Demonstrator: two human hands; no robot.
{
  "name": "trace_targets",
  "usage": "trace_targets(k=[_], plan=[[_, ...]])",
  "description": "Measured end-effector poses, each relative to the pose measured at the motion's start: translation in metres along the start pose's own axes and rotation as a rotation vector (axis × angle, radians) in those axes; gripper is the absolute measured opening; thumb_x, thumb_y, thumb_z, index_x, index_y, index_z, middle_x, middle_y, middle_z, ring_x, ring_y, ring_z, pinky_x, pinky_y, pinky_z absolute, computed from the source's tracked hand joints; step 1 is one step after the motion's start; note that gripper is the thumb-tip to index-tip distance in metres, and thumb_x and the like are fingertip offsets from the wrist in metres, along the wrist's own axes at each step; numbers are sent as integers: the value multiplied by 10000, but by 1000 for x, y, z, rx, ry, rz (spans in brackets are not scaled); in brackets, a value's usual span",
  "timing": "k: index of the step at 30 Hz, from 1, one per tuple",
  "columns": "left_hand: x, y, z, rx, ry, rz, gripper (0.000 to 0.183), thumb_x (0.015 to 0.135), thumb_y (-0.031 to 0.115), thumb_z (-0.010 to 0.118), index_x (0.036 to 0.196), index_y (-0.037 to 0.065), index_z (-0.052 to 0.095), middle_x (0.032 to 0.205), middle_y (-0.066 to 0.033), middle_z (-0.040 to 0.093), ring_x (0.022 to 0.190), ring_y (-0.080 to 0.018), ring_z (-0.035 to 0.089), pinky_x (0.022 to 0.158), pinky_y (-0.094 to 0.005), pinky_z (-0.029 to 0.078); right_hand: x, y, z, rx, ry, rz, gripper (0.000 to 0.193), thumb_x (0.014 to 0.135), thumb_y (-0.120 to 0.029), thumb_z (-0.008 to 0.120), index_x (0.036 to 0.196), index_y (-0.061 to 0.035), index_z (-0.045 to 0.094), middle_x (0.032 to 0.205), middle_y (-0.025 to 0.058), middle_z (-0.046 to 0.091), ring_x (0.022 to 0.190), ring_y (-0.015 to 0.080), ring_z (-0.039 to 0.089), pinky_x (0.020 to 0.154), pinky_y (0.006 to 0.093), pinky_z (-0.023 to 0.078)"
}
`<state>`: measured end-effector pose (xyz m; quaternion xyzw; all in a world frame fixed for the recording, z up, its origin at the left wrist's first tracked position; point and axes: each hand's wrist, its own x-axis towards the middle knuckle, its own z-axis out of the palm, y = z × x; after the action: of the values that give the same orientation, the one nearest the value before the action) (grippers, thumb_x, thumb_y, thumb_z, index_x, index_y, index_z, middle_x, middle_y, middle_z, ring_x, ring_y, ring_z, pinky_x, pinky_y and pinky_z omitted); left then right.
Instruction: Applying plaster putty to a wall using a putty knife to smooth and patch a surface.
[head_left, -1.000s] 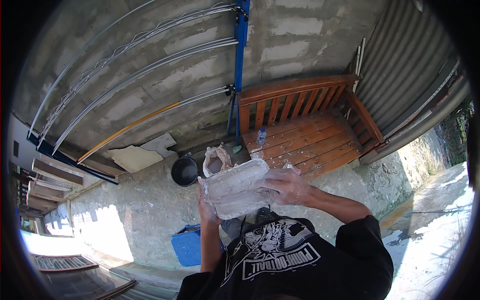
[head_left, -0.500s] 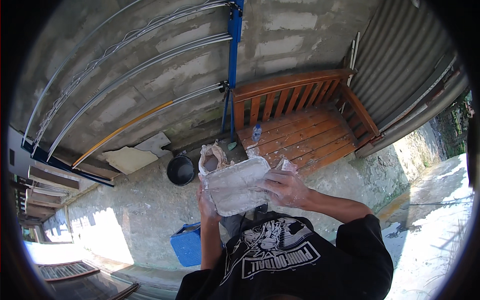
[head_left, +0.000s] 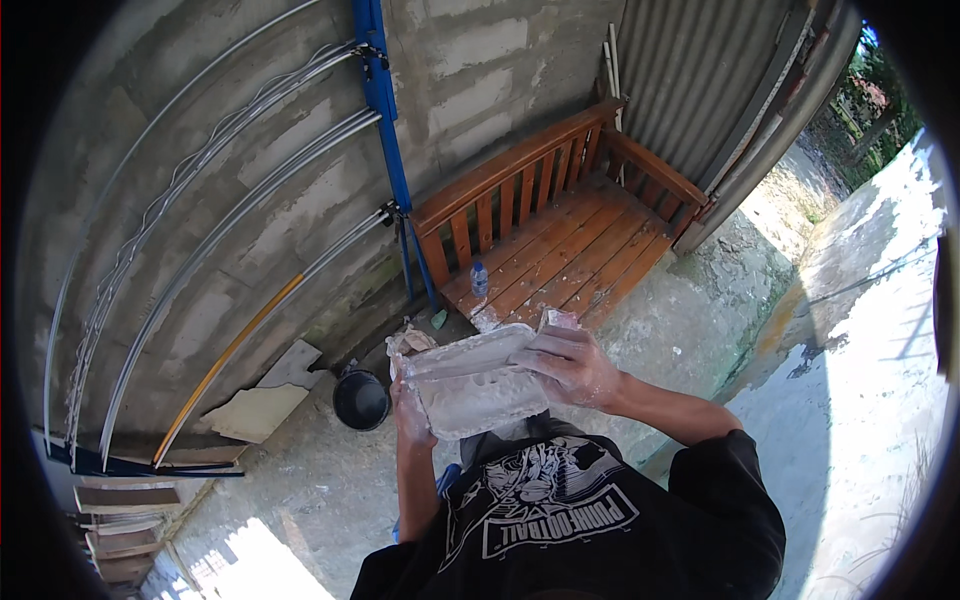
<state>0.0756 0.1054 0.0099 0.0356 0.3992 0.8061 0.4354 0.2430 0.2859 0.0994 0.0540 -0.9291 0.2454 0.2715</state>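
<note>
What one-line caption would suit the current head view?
Left hand and right hand hold a whitish rectangular piece near a wooden bench and black bucket.

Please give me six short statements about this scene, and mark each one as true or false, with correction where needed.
1. The left hand and the right hand both hold the rectangular piece. True.
2. The rectangular piece is bright red. False: it is whitish.
3. A bottle stands on the wooden bench. True.
4. The bottle lies on its side. False: it is upright.
5. The bucket is black. True.
6. The bucket stands on the wooden bench. False: it is on the floor.
</note>
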Motion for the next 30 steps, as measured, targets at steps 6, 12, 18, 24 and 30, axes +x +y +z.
trace_targets(k=[6,12,18,24,30], plan=[[25,14,-24,11,-85,-141,414,970,369,396,1209,38,469,1094,-146,589,993,-271,602,853,-423,508,2,-31,31,-213,7,58,427,549,-59,678,973,-29,636,916,69,604,768,233,612,629,328,540],[35,24,-31,32,-163,-297,526,944,480,377,1182,33,518,1103,-141,598,973,-287,600,839,-423,501,5,-40,33,-337,113,194,409,576,-27,691,983,-51,658,900,52,616,749,225,621,620,320,541],[50,17,-37,158,-216,-387,535,938,497,389,1178,37,520,1109,-143,593,977,-290,592,857,-437,485,-14,-72,52,-297,124,322,434,565,-58,697,998,-68,657,919,54,622,770,241,617,649,337,539],[57,3,-17,135,-343,-555,553,927,524,407,1170,39,521,1093,-134,596,981,-275,601,851,-416,498,-29,-96,43,-418,199,457,481,569,-32,694,1044,-69,632,904,63,620,755,259,609,632,353,523],[45,-19,27,282,-426,-644,575,936,521,381,1183,16,502,1121,-146,590,979,-283,613,840,-409,512,-58,-130,19,-319,233,669,436,582,-17,685,1012,-49,622,868,85,611,752,264,603,623,368,509]])
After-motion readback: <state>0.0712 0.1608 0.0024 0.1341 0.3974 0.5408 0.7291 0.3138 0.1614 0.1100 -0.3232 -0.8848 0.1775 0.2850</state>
